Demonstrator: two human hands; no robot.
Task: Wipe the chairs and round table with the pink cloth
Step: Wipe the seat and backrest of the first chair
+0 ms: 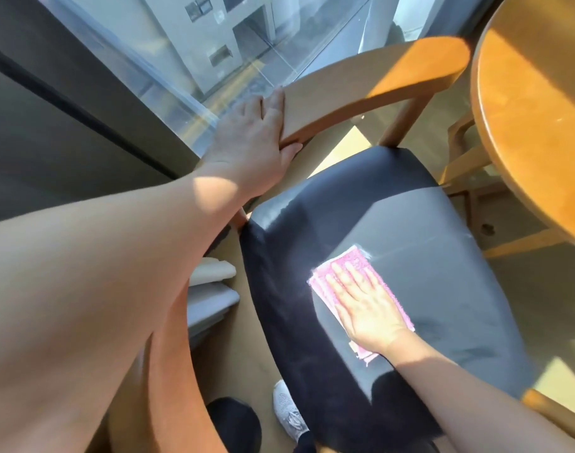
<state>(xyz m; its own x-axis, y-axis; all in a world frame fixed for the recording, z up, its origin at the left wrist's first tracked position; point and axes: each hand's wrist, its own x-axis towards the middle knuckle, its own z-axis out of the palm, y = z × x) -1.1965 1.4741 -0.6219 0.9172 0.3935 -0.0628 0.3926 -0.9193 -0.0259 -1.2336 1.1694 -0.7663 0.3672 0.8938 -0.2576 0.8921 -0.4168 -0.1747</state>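
A wooden chair with a dark padded seat (410, 230) fills the middle of the view. My right hand (364, 302) lies flat with straight fingers on the folded pink cloth (358, 261), pressing it onto the seat. My left hand (256, 138) holds the end of the chair's curved wooden backrest (377, 83), fingers over the top face and thumb under the edge. The round wooden table (534, 125) stands at the right edge, partly cut off.
A glass wall (214, 44) with a dark frame runs along the left and top. Another wooden chair's frame (462, 165) stands under the table. My white shoe (287, 410) is on the floor below the seat. A white ledge (211, 289) lies to the seat's left.
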